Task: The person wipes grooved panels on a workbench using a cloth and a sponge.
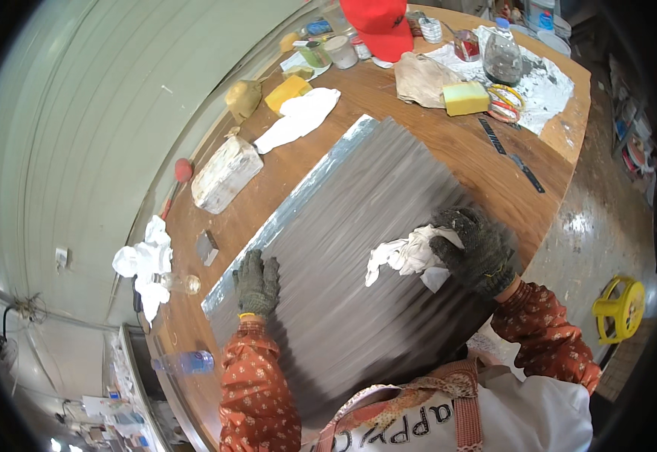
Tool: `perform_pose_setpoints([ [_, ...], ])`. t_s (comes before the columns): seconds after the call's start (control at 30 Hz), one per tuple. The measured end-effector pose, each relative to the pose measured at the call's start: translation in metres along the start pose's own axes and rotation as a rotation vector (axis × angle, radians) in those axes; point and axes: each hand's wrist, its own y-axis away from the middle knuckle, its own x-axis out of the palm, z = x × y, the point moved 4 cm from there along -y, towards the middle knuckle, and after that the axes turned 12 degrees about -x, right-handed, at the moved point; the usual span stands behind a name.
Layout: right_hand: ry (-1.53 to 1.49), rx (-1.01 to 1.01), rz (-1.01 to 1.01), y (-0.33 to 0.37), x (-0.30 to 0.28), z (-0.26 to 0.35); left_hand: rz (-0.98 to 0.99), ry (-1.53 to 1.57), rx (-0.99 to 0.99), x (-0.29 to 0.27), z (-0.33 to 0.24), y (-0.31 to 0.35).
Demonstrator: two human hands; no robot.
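Note:
A large grey, streaked panel (343,218) with a shiny silvery strip (291,211) along its far left edge lies slanted on the wooden table. Flat on the panel's left side rests my left hand (257,284), in a dark knit glove, its fingers stretched out and holding nothing. My right hand (479,248), gloved alike, grips a crumpled white rag (410,252) against the panel's right part. Part of the rag is hidden under the right fingers. The panel's near edge runs dark and close to my apron.
Past the panel lie a dusty white block (227,175), white cloth (298,120), yellow sponges (466,99), a black scraper blade (524,173) and a bottle of dark liquid (502,56). A red cap (380,29) sits at the back. A plastic bottle (184,362) lies left; a yellow stool (619,309) stands right.

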Motion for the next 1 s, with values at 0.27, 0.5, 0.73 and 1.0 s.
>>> perform_pose_setpoints([
  [0.27,0.103,-0.113,-0.003,0.004,-0.001,0.001,-0.046,-0.079,0.03,-0.009,-0.027,0.029],
  [0.5,0.075,-0.205,0.03,-0.002,0.001,0.011,-0.114,-0.004,0.053,0.007,-0.03,0.023],
  [0.73,0.077,-0.124,0.003,0.001,-0.001,0.006,-0.184,0.042,0.043,-0.004,-0.033,0.026],
  [1.0,-0.115,0.035,-0.08,0.007,0.004,-0.003,-0.171,0.072,-0.096,0.001,-0.015,0.028],
])
